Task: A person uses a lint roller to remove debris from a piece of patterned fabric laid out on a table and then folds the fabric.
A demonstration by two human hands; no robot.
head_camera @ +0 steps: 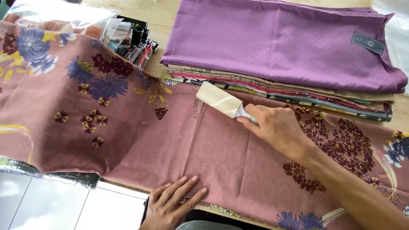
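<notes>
A single head-worn view looks steeply down and forward from above the near edge of the pale wooden table (140, 11). It sits close over the dusty-pink floral cloth (166, 141) that spans the picture, with a stack of folded fabrics topped in purple (281, 40) beyond that cloth and white floor tiles (48, 207) below it.

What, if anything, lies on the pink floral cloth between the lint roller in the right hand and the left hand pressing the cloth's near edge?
Nothing visible does. Between the lint roller in the right hand and the left hand lies only bare floral cloth. The folded fabric stack sits beyond the roller.
</notes>
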